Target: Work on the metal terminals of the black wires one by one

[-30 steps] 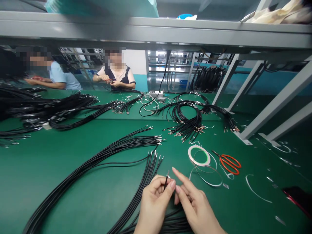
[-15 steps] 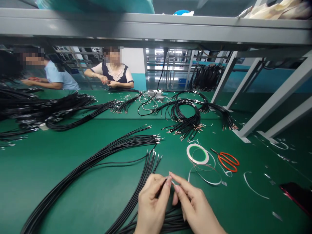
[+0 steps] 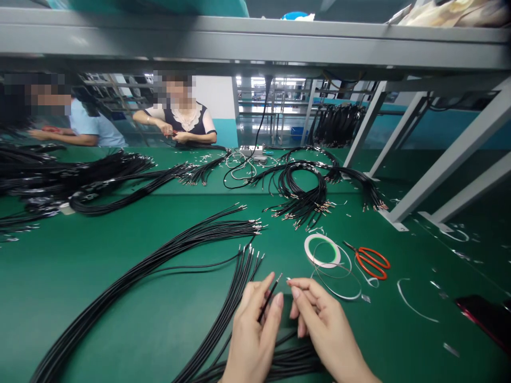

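Black cable sits pinched in the left hand by the near edge of the table, its metal terminal just off the fingertips of the right hand, whose grip can't be read, and a slack pinch could drop it into the cable bundle.

Left hand: low at the bottom of the view, fingers pointing up and to the right, back of the hand turned toward the camera.
Left grip: thumb and fingers closed on a black cable, which runs slantwise between them.
Right hand: to the left hand's right, angled up and to the left, fingers curled inward.
Right fingers: index finger reaching out on top, thumb just below it, their tips close together; whether they hold anything is too small to tell.
Between the hands: just apart, not touching.
Wrists: the left meets the bottom edge of the view; the right slants toward the lower right corner.
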Available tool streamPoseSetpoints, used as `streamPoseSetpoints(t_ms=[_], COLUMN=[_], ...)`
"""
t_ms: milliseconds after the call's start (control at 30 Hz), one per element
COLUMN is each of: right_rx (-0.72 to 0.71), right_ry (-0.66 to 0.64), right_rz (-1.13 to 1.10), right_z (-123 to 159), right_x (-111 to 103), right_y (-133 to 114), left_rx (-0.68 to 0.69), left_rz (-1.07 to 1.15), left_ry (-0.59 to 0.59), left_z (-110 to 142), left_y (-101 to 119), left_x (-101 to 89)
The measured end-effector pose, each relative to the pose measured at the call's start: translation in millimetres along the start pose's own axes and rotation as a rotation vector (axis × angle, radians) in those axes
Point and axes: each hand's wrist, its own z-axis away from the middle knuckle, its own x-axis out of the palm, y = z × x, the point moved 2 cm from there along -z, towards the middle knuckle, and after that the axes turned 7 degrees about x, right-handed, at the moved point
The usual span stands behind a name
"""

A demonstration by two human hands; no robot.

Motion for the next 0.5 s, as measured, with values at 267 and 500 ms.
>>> streamPoseSetpoints(t_ms=[267,500], right_rx=[-0.316,-0.400], right_ry=[0.187,0.148], right_rz=[0.117,0.175], right_z=[12,16], right_x=[-7,1], right_y=[-17,-18], left_rx=[0.093,0.189], left_rz=[0.103,-0.012], left_ry=[-0.004,0.061], left_z=[2,5], left_y=[3,4], left_x=[-1.6,-3.3])
